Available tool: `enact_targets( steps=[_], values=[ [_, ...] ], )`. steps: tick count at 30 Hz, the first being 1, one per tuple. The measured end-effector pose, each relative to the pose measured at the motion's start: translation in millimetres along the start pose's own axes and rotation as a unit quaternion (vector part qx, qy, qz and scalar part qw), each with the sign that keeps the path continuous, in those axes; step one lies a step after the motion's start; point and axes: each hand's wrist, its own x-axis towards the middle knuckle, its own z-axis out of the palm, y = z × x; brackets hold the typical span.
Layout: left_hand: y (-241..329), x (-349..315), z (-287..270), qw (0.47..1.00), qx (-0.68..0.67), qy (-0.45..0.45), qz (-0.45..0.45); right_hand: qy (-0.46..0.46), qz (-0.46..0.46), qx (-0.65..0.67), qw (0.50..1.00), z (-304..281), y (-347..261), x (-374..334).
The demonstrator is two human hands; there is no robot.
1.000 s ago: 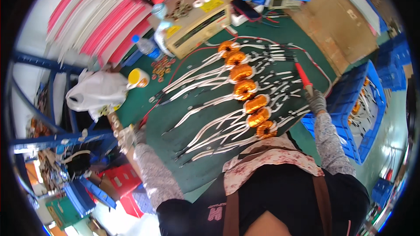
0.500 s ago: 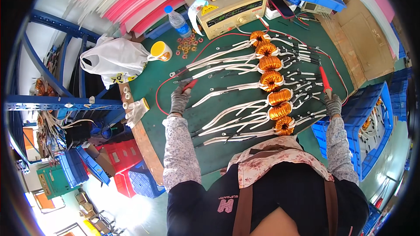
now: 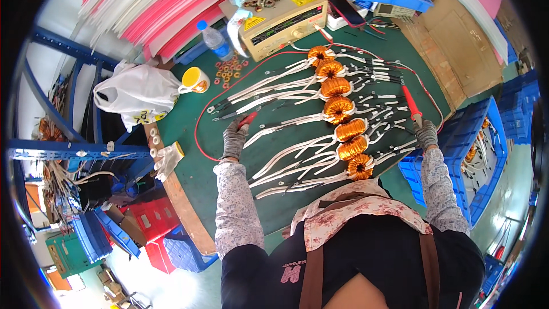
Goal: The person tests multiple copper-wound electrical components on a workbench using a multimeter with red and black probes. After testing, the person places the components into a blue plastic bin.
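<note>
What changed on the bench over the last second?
Left hand moved right and slightly forward, from beside the white glove toward the wires, a red handle in its grip. Unchanged: right hand holding the red probe, coils in their row.

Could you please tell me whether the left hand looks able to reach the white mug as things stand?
Probably yes: only the thin red lead seems to cross the way to the white mug. However, the left hand holds a red probe or clip, so its grip isn't free.
</note>
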Motion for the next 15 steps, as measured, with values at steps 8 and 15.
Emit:
enact_targets(
  steps=[8,15],
  values=[
    [3,1,-1,0.996,-0.014,-0.019,-0.083,-0.010,0.023,0.006,1.000,3,4,0],
    [-4,4,2,1.000,0.007,-0.004,-0.029,-0.005,0.024,0.016,1.000,-2,0,-2]
  ],
)
